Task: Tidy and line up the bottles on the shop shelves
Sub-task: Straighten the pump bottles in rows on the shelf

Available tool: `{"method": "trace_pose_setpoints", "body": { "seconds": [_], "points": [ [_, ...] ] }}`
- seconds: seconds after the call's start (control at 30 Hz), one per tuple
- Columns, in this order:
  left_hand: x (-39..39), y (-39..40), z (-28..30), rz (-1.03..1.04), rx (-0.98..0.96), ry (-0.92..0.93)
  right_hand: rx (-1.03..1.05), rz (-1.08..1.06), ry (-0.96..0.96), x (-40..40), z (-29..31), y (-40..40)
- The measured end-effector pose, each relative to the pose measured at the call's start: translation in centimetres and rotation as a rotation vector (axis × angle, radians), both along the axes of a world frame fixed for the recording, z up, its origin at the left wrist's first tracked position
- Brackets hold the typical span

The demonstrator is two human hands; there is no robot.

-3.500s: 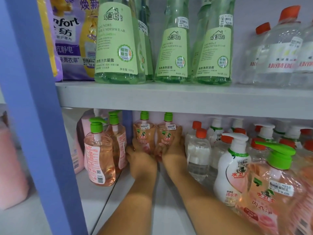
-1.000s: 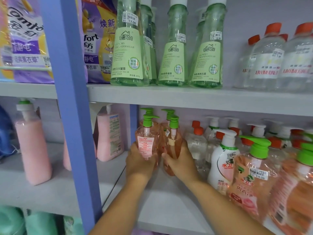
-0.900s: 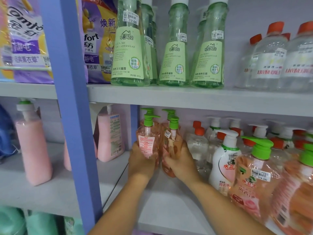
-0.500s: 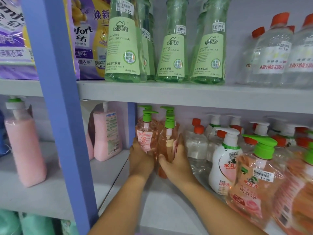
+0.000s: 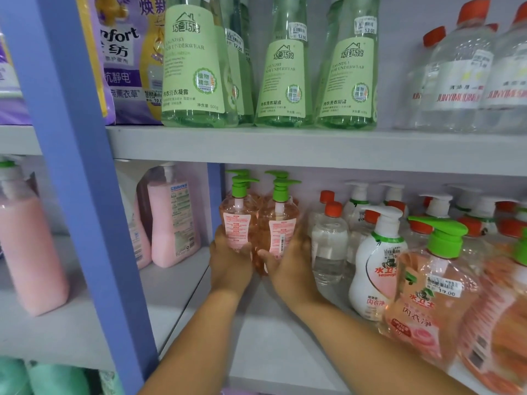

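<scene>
- Two clear peach-pink pump bottles with green tops, left one and right one, stand touching at the grey lower shelf's back-left corner.
- Left hand and right hand cup their bases, fingers curled round them.
- Blue upright post stands at the left; green bottles line the shelf above.

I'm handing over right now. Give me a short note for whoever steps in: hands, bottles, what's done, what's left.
Left hand grips the left orange pump bottle; right hand grips the right orange pump bottle.
Both bottles stand side by side at the left end of the lower shelf, back labels facing out, with two more green pumps behind them.
Done: this pair looks lined up.
Left: probably turn the fronts outward, release, then straighten the clear red-capped bottles, white pump bottle and the big orange bottles at the right front.
</scene>
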State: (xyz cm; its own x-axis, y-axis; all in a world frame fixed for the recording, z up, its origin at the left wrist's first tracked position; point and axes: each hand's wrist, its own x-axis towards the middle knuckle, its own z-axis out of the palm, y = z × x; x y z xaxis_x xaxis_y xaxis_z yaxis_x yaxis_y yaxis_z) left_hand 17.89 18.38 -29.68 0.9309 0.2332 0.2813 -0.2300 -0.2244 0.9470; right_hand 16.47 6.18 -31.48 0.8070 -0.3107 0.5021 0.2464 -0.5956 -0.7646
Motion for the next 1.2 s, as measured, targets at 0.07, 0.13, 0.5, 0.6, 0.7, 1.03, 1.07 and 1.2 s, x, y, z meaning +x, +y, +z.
{"method": "trace_pose_setpoints", "body": {
  "seconds": [0.07, 0.13, 0.5, 0.6, 0.7, 1.03, 1.07, 1.2],
  "points": [
    [-0.1, 0.2, 0.1, 0.034, 0.004, 0.004, -0.011, -0.082, 0.011, 0.1, 0.2, 0.9],
    [-0.2, 0.4, -0.1, 0.030, 0.007, 0.016, -0.019, -0.115, 0.046, 0.4, 0.5, 1.3],
    [-0.2, 0.2, -0.1, 0.107, 0.100, 0.132, 0.180, -0.045, -0.020, 0.1, 0.9, 0.0],
    [-0.7, 0.1, 0.0, 0.180, 0.163, 0.172, 0.268, 0.049, 0.015, -0.4, 0.5, -0.3],
    [-1.1, 0.2, 0.0, 0.165, 0.089, 0.131, 0.280, 0.089, 0.066, -0.4, 0.9, 0.3],
    [-1.9, 0.4, 0.9, 0.115, 0.030, 0.189, 0.228, 0.078, 0.047, -2.1, 1.7, 1.2],
    [-1.9, 0.3, 1.0, 0.060, -0.008, 0.175, 0.300, 0.182, 0.079, -2.3, 1.8, 0.9],
    [-1.8, 0.2, 1.6, -0.040, -0.100, 0.172, 0.334, 0.362, 0.194, -2.5, 2.3, -0.2]
  ]
}}
